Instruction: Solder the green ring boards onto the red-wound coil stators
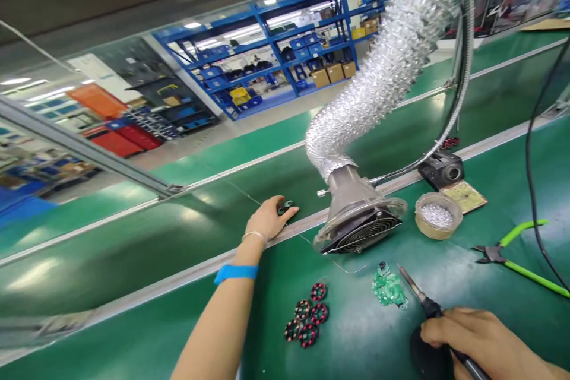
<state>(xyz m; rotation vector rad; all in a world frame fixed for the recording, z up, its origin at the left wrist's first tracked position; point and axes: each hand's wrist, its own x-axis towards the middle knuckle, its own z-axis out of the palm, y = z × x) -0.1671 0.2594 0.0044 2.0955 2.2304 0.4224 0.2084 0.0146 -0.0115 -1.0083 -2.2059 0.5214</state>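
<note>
While the left hand pinches a small dark component past the table's far edge, the right hand grips a soldering iron.

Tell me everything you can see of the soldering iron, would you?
The soldering iron is a slim, pen-like tool, gripped by the right hand above the green tabletop. Its bare shaft looks metallic, grey-brown, narrowing to a pointed tip; the handle is black. It slants, tip toward the upper left, beside but apart from the small green pieces. The hand hides part of the handle, which reappears below and runs off the picture's bottom edge.
</note>
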